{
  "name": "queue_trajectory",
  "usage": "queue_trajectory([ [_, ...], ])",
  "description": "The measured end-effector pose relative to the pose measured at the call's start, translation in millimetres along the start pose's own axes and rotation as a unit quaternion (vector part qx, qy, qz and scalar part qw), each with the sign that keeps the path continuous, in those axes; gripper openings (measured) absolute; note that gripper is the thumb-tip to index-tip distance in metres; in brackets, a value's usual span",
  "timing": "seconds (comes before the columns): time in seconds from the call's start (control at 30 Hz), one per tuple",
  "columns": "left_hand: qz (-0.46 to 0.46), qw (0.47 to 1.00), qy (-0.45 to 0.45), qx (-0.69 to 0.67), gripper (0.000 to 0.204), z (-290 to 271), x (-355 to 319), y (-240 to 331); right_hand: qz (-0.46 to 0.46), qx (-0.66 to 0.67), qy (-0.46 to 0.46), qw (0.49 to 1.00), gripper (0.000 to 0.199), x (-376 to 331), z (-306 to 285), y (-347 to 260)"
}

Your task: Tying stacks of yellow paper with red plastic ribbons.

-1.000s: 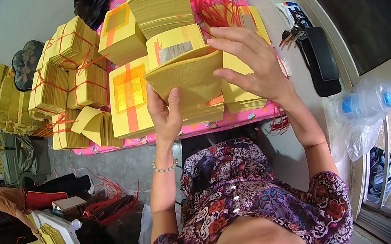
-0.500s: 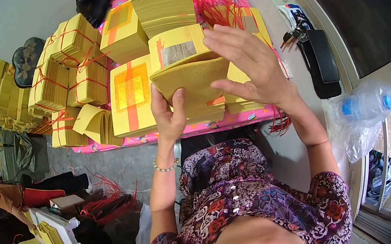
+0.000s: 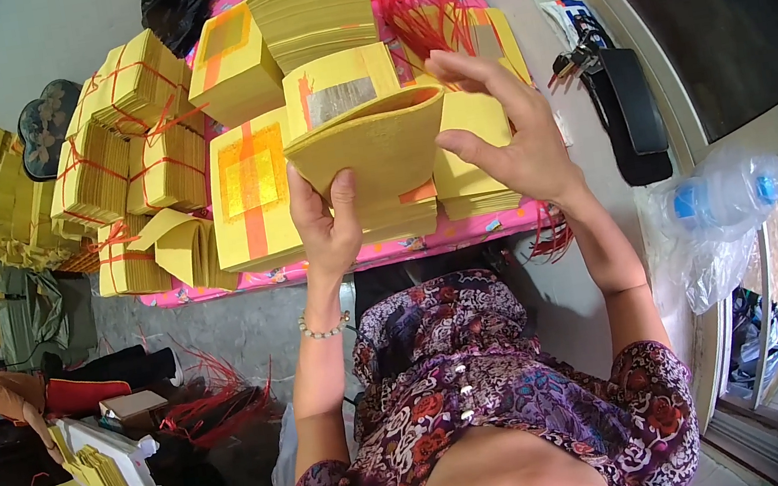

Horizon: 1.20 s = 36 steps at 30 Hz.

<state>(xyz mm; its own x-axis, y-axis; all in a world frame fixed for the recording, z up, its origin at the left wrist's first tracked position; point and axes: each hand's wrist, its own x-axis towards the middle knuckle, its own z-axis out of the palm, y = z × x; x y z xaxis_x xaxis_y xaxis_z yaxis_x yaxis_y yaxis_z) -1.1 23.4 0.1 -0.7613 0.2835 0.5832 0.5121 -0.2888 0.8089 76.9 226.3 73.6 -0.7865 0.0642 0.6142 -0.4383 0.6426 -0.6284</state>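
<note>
L hand (image 3: 326, 214) pinches folded paper (image 3: 377, 149), 12 o'clock of shirt (image 3: 452, 359). R hand (image 3: 518, 148) half-splayed, w/ nothing in it, at paper's 3 o'clock, contact unclear. Stack (image 3: 253, 191) at paper's 9.

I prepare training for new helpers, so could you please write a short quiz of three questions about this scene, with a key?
1. True or false: the left-hand grip holds folded yellow paper.
2. Fill in: the stacked rectangular yellow paper bundles to the left are tied with ____.
3. Choose: on which side does the person wear the pale round-beaded bracelet? A left; B right; C both.

Key: 1 true; 2 thin red strips; 3 A.
</note>
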Motion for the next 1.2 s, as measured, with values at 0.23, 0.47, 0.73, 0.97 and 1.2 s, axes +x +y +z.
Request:
queue_trajectory([
  [0.23, -0.014, 0.999, -0.031, -0.007, 0.037, 19, 12, 9, 0.121, 0.145, -0.005, 0.982, 0.023, -13, -1, 14],
  [0.47, -0.091, 0.989, -0.085, -0.078, 0.041, 51, 35, 13, 0.181, 0.264, 0.034, 0.947, 0.021, -18, -11, 33],
  [0.73, -0.214, 0.970, -0.091, -0.071, 0.029, 83, 44, -7, 0.271, 0.230, 0.017, 0.934, 0.034, -43, -24, 60],
  [0.97, -0.228, 0.947, -0.167, 0.150, 0.027, 96, 62, -55, 0.379, 0.154, -0.058, 0.911, 0.036, -55, -24, 92],
  [1.2, -0.229, 0.851, -0.263, 0.392, 0.063, 103, 76, -72, 0.402, 0.098, -0.085, 0.906, 0.039, -69, -7, 130],
])
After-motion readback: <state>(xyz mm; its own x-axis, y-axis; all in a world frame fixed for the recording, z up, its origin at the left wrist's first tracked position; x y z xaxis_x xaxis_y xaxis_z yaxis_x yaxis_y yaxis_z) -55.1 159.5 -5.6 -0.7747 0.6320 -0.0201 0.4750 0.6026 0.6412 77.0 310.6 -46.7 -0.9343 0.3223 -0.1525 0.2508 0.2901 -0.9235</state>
